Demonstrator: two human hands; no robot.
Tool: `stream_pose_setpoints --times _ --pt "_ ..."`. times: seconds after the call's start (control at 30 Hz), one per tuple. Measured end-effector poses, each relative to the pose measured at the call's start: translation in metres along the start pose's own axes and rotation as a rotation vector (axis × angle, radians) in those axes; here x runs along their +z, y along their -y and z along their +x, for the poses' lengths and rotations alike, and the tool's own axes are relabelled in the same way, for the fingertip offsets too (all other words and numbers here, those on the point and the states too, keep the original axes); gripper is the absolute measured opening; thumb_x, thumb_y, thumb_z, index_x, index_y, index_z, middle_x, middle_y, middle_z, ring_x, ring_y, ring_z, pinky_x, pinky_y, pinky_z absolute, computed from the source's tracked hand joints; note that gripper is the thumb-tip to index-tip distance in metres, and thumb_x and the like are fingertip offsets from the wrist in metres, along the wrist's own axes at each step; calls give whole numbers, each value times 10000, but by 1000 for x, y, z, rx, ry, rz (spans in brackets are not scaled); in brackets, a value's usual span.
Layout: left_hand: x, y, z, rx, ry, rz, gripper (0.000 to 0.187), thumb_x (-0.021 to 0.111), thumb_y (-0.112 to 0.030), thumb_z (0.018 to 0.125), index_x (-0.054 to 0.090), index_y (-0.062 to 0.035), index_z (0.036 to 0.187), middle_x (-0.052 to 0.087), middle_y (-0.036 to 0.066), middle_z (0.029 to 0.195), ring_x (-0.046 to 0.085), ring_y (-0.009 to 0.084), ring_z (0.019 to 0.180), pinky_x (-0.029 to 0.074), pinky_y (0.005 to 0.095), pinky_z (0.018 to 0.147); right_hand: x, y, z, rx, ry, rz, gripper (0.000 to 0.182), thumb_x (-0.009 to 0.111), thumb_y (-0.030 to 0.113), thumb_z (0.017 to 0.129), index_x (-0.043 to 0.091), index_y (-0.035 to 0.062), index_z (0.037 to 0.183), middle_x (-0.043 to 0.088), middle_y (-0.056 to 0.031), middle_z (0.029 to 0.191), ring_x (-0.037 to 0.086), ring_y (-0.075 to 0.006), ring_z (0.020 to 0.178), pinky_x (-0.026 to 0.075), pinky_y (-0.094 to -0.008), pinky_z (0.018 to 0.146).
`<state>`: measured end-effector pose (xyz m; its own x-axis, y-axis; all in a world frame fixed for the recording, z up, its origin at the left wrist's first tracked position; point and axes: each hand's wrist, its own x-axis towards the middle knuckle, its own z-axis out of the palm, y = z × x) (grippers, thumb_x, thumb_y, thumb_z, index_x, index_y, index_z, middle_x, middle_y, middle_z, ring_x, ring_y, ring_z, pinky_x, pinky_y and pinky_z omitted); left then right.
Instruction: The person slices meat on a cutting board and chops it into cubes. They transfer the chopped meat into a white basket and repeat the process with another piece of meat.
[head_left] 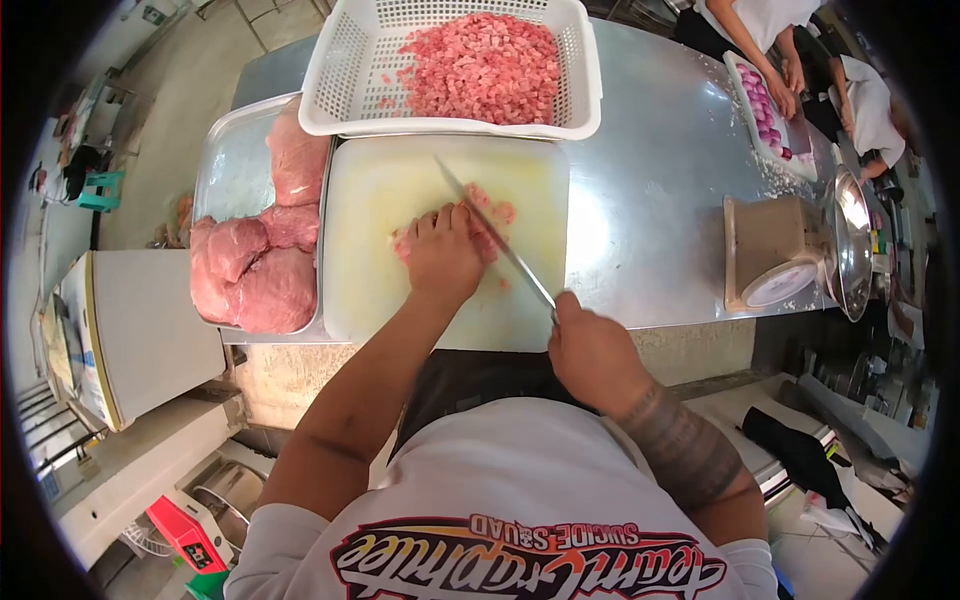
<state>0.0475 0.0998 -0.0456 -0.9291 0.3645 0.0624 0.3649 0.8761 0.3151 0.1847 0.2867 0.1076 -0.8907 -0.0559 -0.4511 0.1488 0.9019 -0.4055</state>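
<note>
My right hand (590,345) is wrapped round the handle of a long kitchen knife (512,255). Its blade slants up and to the left across the cutting board (365,290). Beside the blade, my left hand (445,250) presses down with bent fingers on a piece of raw meat (403,243), which is mostly hidden under it. Cut bits of meat (504,212) lie on the board just right of the blade. Behind the board stands a white perforated basket (355,60) with a heap of diced meat (480,70).
Left of the board, a metal tray (228,170) holds large raw meat pieces (270,285). On the right stands a weighing scale (775,250) with a metal pan. At the far right, another person's hands (780,90) work over a tray (790,165) of purple onions (762,110).
</note>
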Motion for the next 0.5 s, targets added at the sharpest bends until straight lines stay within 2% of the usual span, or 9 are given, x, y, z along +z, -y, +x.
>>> stream_pose_setpoints --times 0.03,0.13,0.23,0.33,0.43,0.5 --pt "0 1 2 0 -11 -3 409 656 -266 933 600 -39 1269 665 140 1285 597 375 1201 415 535 1122 -6 2 -7 4 40 9 201 566 103 964 513 -22 1112 704 -227 814 718 -436 765 580 -541 693" --pt "1 0 4 -4 -10 -6 379 650 -240 924 605 -34 1239 666 139 1272 596 371 1203 413 525 1127 14 -4 2 -96 -75 80 155 557 98 970 515 -10 1073 699 -218 791 716 -430 751 578 -536 680" --pt "2 1 2 -2 -47 0 359 639 -220 922 601 -28 1222 665 142 1261 594 362 1204 413 523 1128 52 -3 59 -80 -119 10 154 558 93 965 518 -6 1077 698 -215 794 719 -425 758 576 -537 682" --pt "1 2 4 -11 24 -3 337 628 -209 924 599 -24 1205 668 148 1244 595 360 1198 414 521 1127 50 2 77 -66 -127 15 172 560 93 962 514 -2 1098 698 -214 802 721 -421 772 574 -542 693" --pt "3 3 5 -25 25 -19 322 621 -199 927 599 -21 1194 671 156 1235 596 371 1192 419 514 1118 27 6 52 -42 -133 7 195 554 89 962 517 -2 1130 701 -219 811 720 -426 773 575 -542 695" --pt "8 5 1 -1 -62 -27 303 613 -189 926 598 -19 1177 674 163 1220 594 377 1185 424 510 1108 8 12 15 -35 -72 5 202 552 88 960 519 -4 1137 702 -218 814 718 -431 775 574 -545 697"
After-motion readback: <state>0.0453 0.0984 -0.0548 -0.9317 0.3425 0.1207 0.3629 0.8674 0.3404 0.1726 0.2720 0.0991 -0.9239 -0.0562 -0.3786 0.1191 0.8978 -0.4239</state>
